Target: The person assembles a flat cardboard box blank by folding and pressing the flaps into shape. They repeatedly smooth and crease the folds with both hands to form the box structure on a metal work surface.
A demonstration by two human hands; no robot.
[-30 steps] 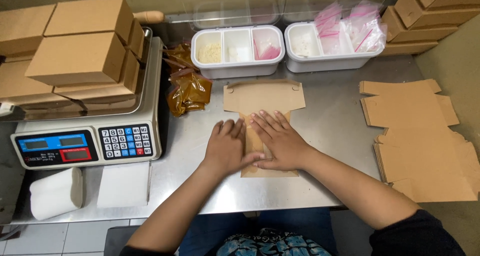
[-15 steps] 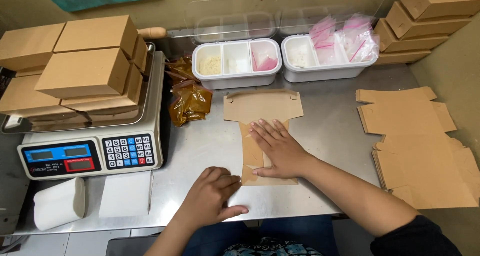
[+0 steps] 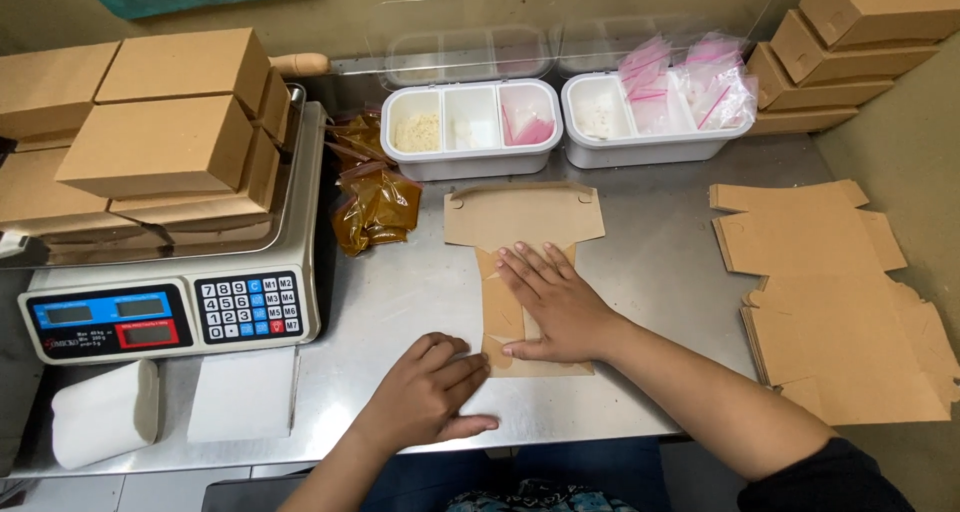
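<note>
- The left hand [image 3: 430,392] lies at the near edge of the worktop [image 3: 400,302], fingers loosely curled, knuckles up. It holds nothing; its fingertips sit just beside the near left corner of the blank [image 3: 525,217], and contact is too close to call.
- The right hand [image 3: 555,307] lies flat and open, palm down, on the narrow near part of the blank, pressing it to the worktop without gripping it.
- The blank lies in the middle of the worktop, its wide end pointing away. The near part looks folded over on itself under the palm, as I judge it. The wide far part lies flat, with no walls raised and no tabs tucked, so most of the forming appears left to do.
- How the creases run under the right palm is hidden.
- On the right lies a stack of flat blanks [image 3: 840,312], not folded; its near corner runs behind the right forearm.
- On the left, finished boxes [image 3: 165,137] sit piled on a scale [image 3: 165,312]. The pile is cut off by the left edge.
- Near the scale are two white pieces; I cannot tell what they are.
- Further back lie brown packets [image 3: 375,202], then two white trays [image 3: 470,127] with compartments and small pink-topped bags [image 3: 690,77]. Their contents are hard to make out.
- More boxes at far right are cut off.
</note>
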